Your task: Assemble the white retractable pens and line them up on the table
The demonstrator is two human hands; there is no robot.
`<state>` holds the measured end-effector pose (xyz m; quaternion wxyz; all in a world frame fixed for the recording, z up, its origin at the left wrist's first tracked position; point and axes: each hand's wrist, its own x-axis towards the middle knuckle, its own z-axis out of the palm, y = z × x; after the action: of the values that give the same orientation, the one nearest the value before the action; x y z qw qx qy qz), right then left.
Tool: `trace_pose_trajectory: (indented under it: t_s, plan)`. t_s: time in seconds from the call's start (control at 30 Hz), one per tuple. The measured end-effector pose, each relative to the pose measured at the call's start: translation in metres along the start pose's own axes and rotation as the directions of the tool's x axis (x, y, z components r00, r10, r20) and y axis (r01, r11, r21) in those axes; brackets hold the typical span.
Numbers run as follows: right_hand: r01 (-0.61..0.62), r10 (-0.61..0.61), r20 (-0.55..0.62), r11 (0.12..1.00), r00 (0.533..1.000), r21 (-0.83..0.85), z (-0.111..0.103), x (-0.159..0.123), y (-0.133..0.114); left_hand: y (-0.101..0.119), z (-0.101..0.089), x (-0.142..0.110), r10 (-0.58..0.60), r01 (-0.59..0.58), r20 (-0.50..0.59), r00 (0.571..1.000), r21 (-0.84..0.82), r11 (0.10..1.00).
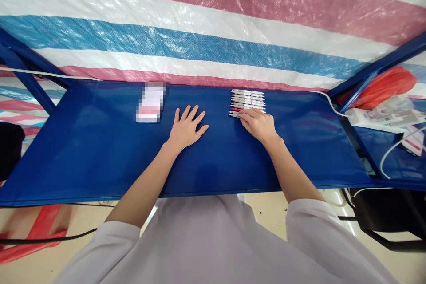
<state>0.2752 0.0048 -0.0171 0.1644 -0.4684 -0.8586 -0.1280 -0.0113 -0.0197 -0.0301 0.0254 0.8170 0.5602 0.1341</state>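
Observation:
My left hand (187, 128) lies flat on the blue table with its fingers spread, holding nothing. To its right, several white pens (246, 96) are lined up side by side in a neat row, their tips pointing left and right. One pen near the close end of the row shows a red part (235, 109). The fingers of my right hand (258, 123) are pinched together on the nearest pen (234, 115), at the front of the row. My fingers cover part of that pen and of those just behind it.
A blurred white and pink item (151, 102) lies on the blue table (206, 164) at the back left. A striped plastic sheet (213, 40) hangs behind. At right are a power strip (376, 117) with cables and a red plastic bag (382, 86). Blue posts flank the table.

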Motion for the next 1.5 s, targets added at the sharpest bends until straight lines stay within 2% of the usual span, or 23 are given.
trace_pose_trajectory:
  t_s: [0.27,0.9,1.03,1.3,1.5]
  plan:
    - [-0.024,0.024,0.011,0.999,1.0,0.037,-0.002,0.006,-0.007,0.0,0.001,0.0,0.001,-0.001,0.001,1.0,0.013,1.0]
    - [0.015,-0.017,0.032,0.997,0.999,0.075,-0.004,0.013,-0.018,0.002,-0.002,0.001,-0.006,0.006,0.001,1.0,0.0,1.0]
    - [0.001,-0.005,0.029,0.994,1.0,0.11,-0.003,0.017,-0.022,0.002,-0.001,0.0,-0.005,0.005,-0.028,1.0,-0.004,1.0]
    - [-0.054,0.049,0.028,0.965,0.998,0.257,-0.011,0.038,-0.059,-0.005,-0.008,0.0,0.002,0.002,-0.099,0.995,0.038,0.999]
    - [-0.152,0.159,0.009,0.923,0.987,0.354,0.009,0.053,-0.098,-0.027,-0.012,-0.005,-0.001,0.007,-0.08,0.997,0.077,0.997]
